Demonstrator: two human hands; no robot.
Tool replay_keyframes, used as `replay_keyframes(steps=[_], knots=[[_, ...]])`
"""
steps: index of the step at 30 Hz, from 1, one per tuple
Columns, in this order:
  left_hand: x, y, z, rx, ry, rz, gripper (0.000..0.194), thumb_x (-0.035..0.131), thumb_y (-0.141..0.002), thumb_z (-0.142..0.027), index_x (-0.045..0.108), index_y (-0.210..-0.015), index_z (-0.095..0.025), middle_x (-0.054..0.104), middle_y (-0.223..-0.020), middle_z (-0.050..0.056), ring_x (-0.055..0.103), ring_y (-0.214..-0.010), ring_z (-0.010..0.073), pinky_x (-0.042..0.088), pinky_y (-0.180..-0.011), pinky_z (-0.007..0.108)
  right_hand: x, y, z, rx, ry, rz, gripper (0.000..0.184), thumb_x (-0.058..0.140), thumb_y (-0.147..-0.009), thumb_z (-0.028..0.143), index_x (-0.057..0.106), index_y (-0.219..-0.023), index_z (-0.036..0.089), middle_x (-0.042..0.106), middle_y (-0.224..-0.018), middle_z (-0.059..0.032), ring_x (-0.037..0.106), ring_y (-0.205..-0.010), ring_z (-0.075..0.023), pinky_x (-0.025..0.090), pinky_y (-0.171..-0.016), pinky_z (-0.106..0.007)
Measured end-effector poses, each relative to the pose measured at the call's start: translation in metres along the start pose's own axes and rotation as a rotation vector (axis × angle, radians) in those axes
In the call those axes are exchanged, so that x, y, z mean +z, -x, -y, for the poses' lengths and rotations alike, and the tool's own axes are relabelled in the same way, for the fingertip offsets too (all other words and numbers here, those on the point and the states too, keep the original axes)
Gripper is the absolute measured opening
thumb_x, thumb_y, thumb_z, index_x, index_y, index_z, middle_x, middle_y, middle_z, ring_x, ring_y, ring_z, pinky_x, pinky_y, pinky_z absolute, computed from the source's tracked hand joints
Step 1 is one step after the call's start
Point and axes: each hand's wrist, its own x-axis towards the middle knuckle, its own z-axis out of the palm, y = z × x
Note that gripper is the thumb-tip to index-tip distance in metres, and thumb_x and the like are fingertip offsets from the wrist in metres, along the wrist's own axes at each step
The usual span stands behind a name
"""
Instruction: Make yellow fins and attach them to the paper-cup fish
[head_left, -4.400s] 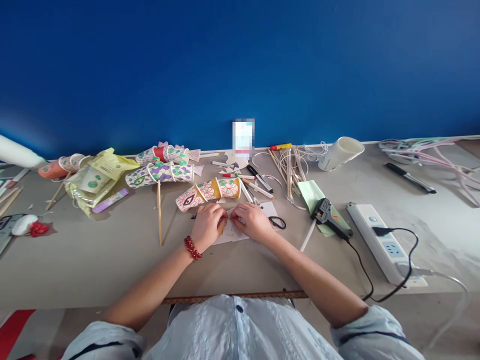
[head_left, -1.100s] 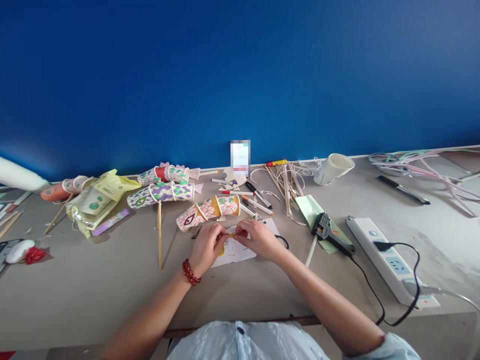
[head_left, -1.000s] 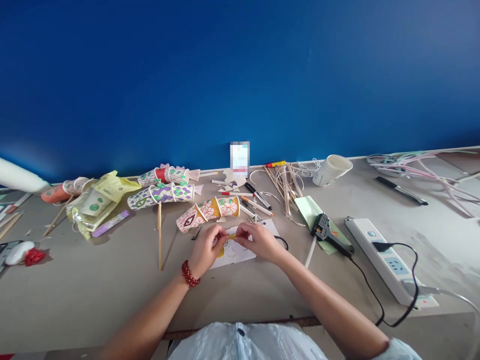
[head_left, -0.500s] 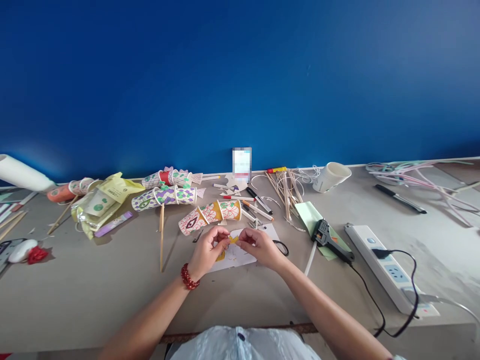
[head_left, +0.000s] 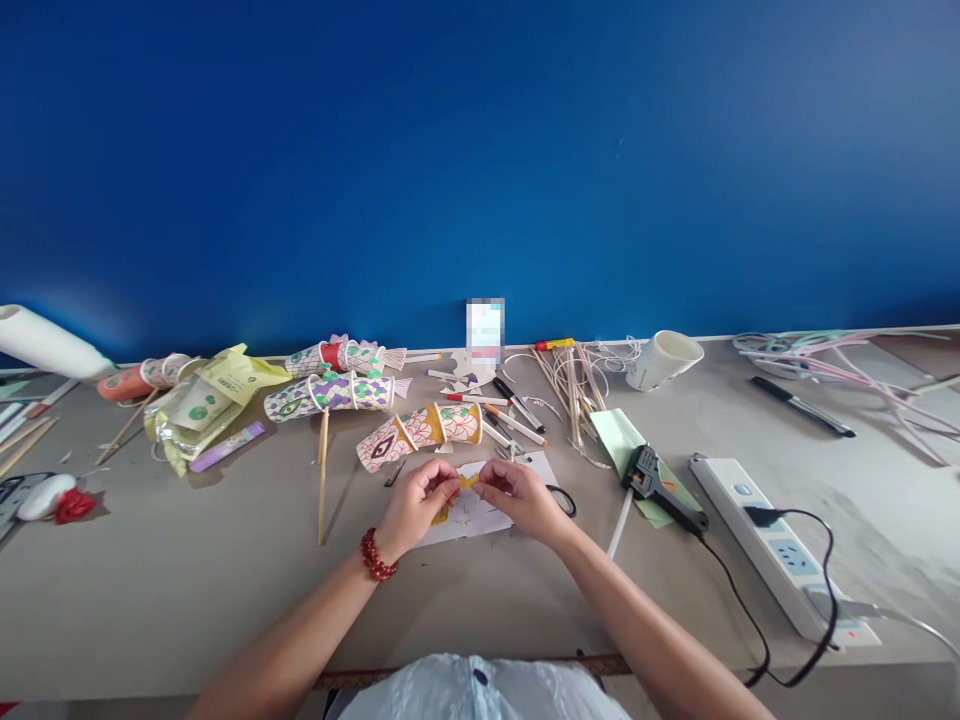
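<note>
My left hand [head_left: 416, 503] and my right hand [head_left: 519, 496] are both closed in a pinch on a small yellow paper piece [head_left: 468, 482], held between them just above a white sheet of paper [head_left: 480, 515] on the table. A red bead bracelet sits on my left wrist. Right behind my hands lies a paper-cup fish with red scale patterns [head_left: 418, 433]. Black scissors [head_left: 559, 497] lie beside my right hand.
Two more cup fish [head_left: 330, 393] on sticks and a yellow packet [head_left: 202, 395] lie to the left. Markers [head_left: 517, 402], wooden sticks [head_left: 574, 375] and a white cup [head_left: 664, 359] are behind. A glue gun [head_left: 660, 482] and power strip [head_left: 765, 530] sit at right.
My hands have stayed together at the white sheet, working the yellow piece between the fingertips. The camera has tilted, so the table appears lower in the picture.
</note>
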Motion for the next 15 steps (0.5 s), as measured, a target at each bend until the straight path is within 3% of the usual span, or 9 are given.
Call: replay_keyframes(steps=[5,10,15], knots=[[-0.007,0.001,-0.008,0.112,-0.228,-0.042,0.019,0.052,-0.096,-0.036,0.06,-0.086,-0.022,0.065,-0.076,0.001,0.06,-0.068,0.016,0.049,-0.064,0.028,-0.003,-0.001,0.002,-0.018,0.12,-0.034,0.021,0.06,-0.089,0.033,0.057,-0.073,0.02,0.059,-0.069,0.0022,0.049,-0.063,-0.0128,0.04,-0.061,-0.025],[-0.037,0.006,-0.023,0.178,-0.494,-0.08,0.018,0.047,-0.099,-0.032,0.061,-0.091,-0.023,0.067,-0.088,0.003,0.063,-0.078,0.0163,0.048,-0.067,0.026,-0.003,0.0,0.001,0.019,0.431,-0.064,0.014,0.058,-0.09,0.026,0.066,-0.08,0.02,0.067,-0.076,-0.0016,0.058,-0.069,-0.016,0.042,-0.063,-0.026],[-0.056,0.021,-0.013,0.169,-0.771,-0.091,0.019,0.044,-0.101,-0.028,0.062,-0.098,-0.024,0.071,-0.098,0.003,0.067,-0.085,0.0182,0.049,-0.075,0.029,0.001,0.0,0.001,0.008,0.501,-0.056,0.015,0.058,-0.09,0.02,0.069,-0.081,0.02,0.069,-0.077,-0.004,0.061,-0.075,-0.0192,0.043,-0.068,-0.029]])
